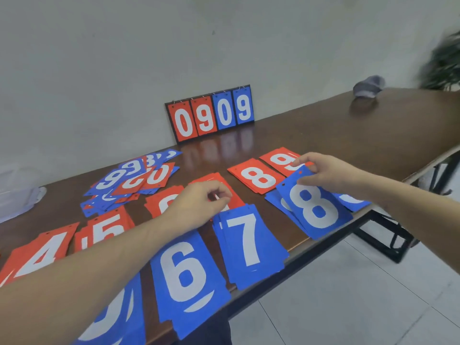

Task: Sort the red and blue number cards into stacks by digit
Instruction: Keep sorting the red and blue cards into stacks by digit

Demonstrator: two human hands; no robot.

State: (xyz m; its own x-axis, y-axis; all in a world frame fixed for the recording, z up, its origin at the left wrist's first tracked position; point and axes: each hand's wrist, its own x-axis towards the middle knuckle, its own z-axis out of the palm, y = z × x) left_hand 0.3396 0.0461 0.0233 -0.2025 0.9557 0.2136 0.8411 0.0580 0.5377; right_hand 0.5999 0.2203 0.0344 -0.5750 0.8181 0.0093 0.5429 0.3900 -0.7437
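Note:
Sorted stacks lie in two rows on the brown table (323, 125). The back row is red: 4 (42, 255), 5 (107, 230), a partly hidden digit (161, 202), 8 (258, 178) and 9 (281, 159). The front row is blue: 6 (186, 277), 7 (249, 245), 8 (316, 210). My right hand (326, 171) pinches the top edge of the uppermost blue 8 card, which is tilted over its stack. My left hand (199, 205) has curled fingers pinching a red card (219, 181) between the red stacks; its digit is hidden. A mixed unsorted pile (132, 180) lies at the back left.
A flip scoreboard (211, 113) reading 0909 leans on the wall. A grey cap (368, 85) and a plant (445, 63) are at the far right. Something white (17, 192) sits at the left. The blue stacks overhang the table's front edge (323, 242).

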